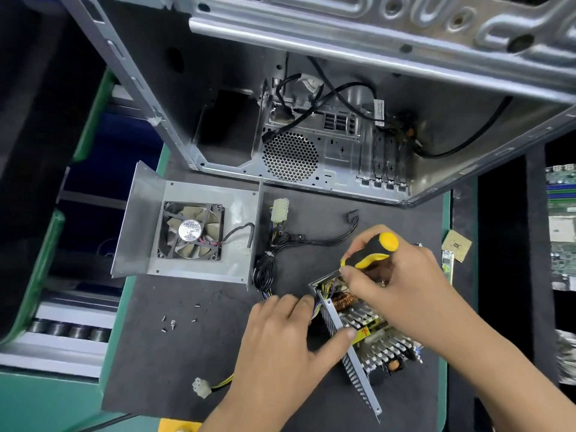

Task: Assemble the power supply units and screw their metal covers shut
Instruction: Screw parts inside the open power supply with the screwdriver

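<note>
An open power supply unit (pixel 371 338) lies on the dark mat, its circuit board, copper coil and heat sinks exposed. My left hand (pixel 280 341) steadies its slotted metal side wall, thumb pressed on the wall's top edge. My right hand (pixel 396 282) grips a black and yellow screwdriver (pixel 371 254), its tip hidden down inside the unit. The metal cover (pixel 190 232) with its fan lies apart to the left, inner side up. Several loose screws (pixel 174 321) sit on the mat between them.
An empty computer case (pixel 311 126) stands open at the back of the mat. The unit's cable bundle (pixel 280 244) with white and black connectors trails across the middle. A white connector (pixel 201 387) lies near the front. A processor chip (pixel 456 246) and circuit boards (pixel 561 226) sit at the right.
</note>
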A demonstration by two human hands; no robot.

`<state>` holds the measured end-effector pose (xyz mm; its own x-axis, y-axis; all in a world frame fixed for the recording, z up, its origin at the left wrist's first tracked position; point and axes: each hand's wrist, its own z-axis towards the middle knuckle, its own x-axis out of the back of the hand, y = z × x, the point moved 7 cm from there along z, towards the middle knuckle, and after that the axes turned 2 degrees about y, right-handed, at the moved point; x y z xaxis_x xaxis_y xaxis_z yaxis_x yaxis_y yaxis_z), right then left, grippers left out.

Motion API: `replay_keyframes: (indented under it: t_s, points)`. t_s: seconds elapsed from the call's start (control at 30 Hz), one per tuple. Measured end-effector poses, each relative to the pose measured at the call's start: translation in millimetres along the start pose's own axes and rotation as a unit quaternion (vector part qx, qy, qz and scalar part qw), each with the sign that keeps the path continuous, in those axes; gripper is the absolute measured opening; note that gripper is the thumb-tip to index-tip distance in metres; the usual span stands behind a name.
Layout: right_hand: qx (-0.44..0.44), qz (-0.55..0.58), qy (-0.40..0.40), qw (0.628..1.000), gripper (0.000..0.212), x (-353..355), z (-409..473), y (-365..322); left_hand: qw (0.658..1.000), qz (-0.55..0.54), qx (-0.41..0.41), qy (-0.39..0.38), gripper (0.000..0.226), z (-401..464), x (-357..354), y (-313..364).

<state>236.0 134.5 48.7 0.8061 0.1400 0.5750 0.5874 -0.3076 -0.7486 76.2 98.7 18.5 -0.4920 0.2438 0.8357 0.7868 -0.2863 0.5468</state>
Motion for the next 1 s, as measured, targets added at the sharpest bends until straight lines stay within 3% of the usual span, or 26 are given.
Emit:
replay_keyframes:
  t_s: [0.57, 0.83, 1.0]
  points:
    - [0.023, -0.029, -0.034, 0.999, 0.019, -8, 5, -9, 1.0, -0.001, 0.001, 0.005, 0.066, 0, -2, -1]
    - [0.042, -0.115, -0.009, 0.992, 0.035, -5, -3, -25, 1.0, -0.011, 0.002, 0.005, 0.065, -1, -2, -1]
    - [0.071, -0.095, 0.005, 0.993, 0.022, -7, -14, -31, 1.0, -0.016, 0.008, 0.006, 0.062, 0, 0, -1]
